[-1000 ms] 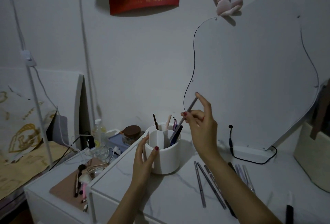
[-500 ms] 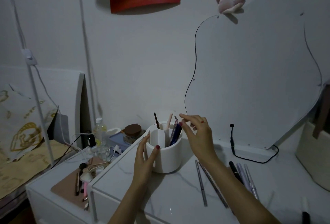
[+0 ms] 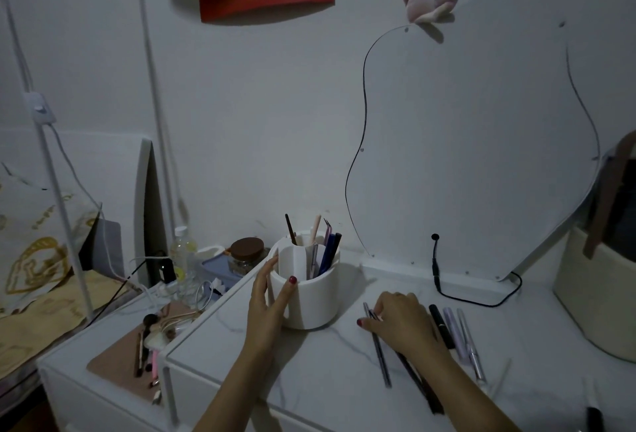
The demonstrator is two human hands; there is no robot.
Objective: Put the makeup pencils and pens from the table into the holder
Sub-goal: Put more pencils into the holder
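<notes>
A white round holder (image 3: 309, 301) with dividers stands on the white table (image 3: 309, 373), with several pencils and pens (image 3: 327, 252) upright in it. My left hand (image 3: 265, 307) grips its left wall. My right hand (image 3: 402, 321) rests palm-down on the table to the holder's right, thumb and fingertips pinched at the top end of a dark pencil (image 3: 416, 380) that still lies flat. A slim grey pencil (image 3: 382, 356) lies just left of it. A black pen (image 3: 444, 328) and two lilac pens (image 3: 469, 345) lie to the right of my hand.
A curvy white mirror board (image 3: 481, 139) leans on the wall behind, with a black cable (image 3: 437, 270) at its foot. A cream basket (image 3: 592, 294) stands at the right. At the left are a jar (image 3: 246, 254), a bottle (image 3: 182, 259) and a lower cabinet with brushes (image 3: 141, 352).
My right hand let a grey pencil drop into the holder, then came down to the pencils on the table. My left hand stayed on the holder.
</notes>
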